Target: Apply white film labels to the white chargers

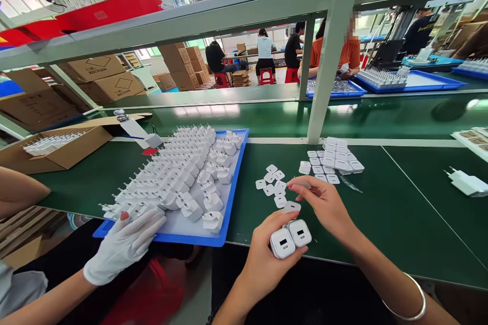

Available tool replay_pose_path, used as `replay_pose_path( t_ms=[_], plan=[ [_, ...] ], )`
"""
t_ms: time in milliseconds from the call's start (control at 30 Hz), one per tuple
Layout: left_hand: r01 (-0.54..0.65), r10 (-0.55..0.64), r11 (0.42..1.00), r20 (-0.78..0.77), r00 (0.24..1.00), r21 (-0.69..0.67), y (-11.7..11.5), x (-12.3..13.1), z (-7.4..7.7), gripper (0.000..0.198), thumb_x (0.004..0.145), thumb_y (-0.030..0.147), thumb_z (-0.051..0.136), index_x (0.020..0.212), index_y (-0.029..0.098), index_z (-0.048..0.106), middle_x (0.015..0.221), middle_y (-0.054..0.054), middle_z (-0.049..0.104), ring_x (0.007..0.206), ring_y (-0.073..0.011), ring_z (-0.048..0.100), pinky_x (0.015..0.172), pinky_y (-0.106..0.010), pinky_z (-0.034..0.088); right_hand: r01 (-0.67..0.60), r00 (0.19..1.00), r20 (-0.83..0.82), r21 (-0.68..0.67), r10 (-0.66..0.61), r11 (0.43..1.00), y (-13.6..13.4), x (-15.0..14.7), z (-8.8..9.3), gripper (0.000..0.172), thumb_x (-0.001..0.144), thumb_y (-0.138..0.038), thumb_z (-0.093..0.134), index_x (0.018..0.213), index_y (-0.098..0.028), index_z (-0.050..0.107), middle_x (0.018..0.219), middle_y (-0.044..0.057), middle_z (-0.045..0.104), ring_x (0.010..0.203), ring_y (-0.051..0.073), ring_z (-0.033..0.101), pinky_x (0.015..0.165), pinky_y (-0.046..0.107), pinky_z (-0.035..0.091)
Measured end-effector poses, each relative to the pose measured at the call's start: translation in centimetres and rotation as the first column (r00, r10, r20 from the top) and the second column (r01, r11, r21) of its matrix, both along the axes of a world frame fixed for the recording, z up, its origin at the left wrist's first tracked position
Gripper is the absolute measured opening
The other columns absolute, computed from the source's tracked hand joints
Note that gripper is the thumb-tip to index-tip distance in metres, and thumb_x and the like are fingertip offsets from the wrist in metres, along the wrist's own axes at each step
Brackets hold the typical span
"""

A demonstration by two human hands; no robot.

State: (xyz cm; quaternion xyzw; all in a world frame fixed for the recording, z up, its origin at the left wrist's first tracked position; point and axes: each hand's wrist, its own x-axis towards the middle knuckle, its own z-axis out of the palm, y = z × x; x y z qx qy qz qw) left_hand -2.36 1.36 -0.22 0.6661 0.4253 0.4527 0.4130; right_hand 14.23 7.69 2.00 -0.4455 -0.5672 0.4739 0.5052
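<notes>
My left hand (263, 259) is wrapped round two white chargers (291, 238), their port faces turned up toward me. A small white cover piece (292, 207) sits at its fingertips, just above the chargers. Thumb and forefinger of my right hand (326, 203) are pinched together near that piece; a small pale thing shows at the fingertips, too small to make out. Loose white cover pieces (269, 177) lie on the green bench beyond my hands. Behind my right hand are more square white pieces (318, 165), some stacked in a block (340, 155).
A blue-rimmed tray (233, 198) full of white plug chargers stands left, a co-worker's gloved hand (129, 244) at its near edge. Further left is an open carton (72, 155). A shelf post (324, 81) rises ahead. One white charger (467, 182) lies far right.
</notes>
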Motion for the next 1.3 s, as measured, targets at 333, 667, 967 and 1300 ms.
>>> replay_pose_path(
  t_ms=[333, 667, 967, 1300],
  plan=[
    [-0.126, 0.125, 0.985, 0.012, 0.992, 0.117, -0.2, -0.3, 0.2, 0.043, 0.076, 0.015, 0.078, 0.117, 0.025, 0.069, 0.122, -0.006, 0.072, 0.116, -0.0234, 0.067, 0.098, -0.035, 0.056, 0.128, 0.963, 0.242, -0.024, -0.118, 0.992, -2.7, 2.6, -1.2, 0.024, 0.092, -0.046, 0.060, 0.087, -0.023, 0.064, 0.068, -0.001, 0.058, 0.062, 0.016, 0.047, 0.056, 0.030, 0.035],
    [-0.179, 0.175, 0.981, 0.045, 0.983, 0.079, -0.3, -0.3, -0.3, 0.042, 0.077, 0.015, 0.078, 0.117, 0.027, 0.069, 0.123, -0.005, 0.071, 0.114, -0.0244, 0.068, 0.103, -0.041, 0.054, 0.095, 0.943, 0.322, -0.009, -0.087, 0.995, -3.1, 3.7, -3.2, 0.034, 0.094, -0.033, 0.052, 0.117, -0.024, 0.075, 0.086, 0.006, 0.072, 0.073, 0.021, 0.064, 0.070, 0.035, 0.052],
    [-0.174, 0.180, 0.970, -0.024, 0.983, 0.169, -0.5, -0.6, -1.0, 0.039, 0.078, 0.015, 0.077, 0.115, 0.023, 0.069, 0.121, -0.009, 0.072, 0.116, -0.0256, 0.067, 0.101, -0.042, 0.056, 0.020, 0.952, 0.306, -0.018, -0.014, 1.000, -3.6, 3.5, -3.2, 0.033, 0.096, -0.039, 0.054, 0.120, -0.023, 0.070, 0.093, 0.006, 0.075, 0.078, 0.022, 0.065, 0.066, 0.033, 0.049],
    [-0.102, 0.144, 0.958, -0.143, 0.979, 0.269, -0.3, -0.9, -1.3, 0.036, 0.081, 0.015, 0.074, 0.116, 0.022, 0.069, 0.119, -0.011, 0.072, 0.111, -0.0247, 0.070, 0.096, -0.041, 0.060, 0.073, 0.887, 0.441, 0.166, -0.140, 0.983, -4.6, 3.2, -2.6, 0.019, 0.090, -0.036, 0.061, 0.078, -0.023, 0.069, 0.081, 0.007, 0.060, 0.076, 0.023, 0.057, 0.057, 0.031, 0.043]
  ],
)
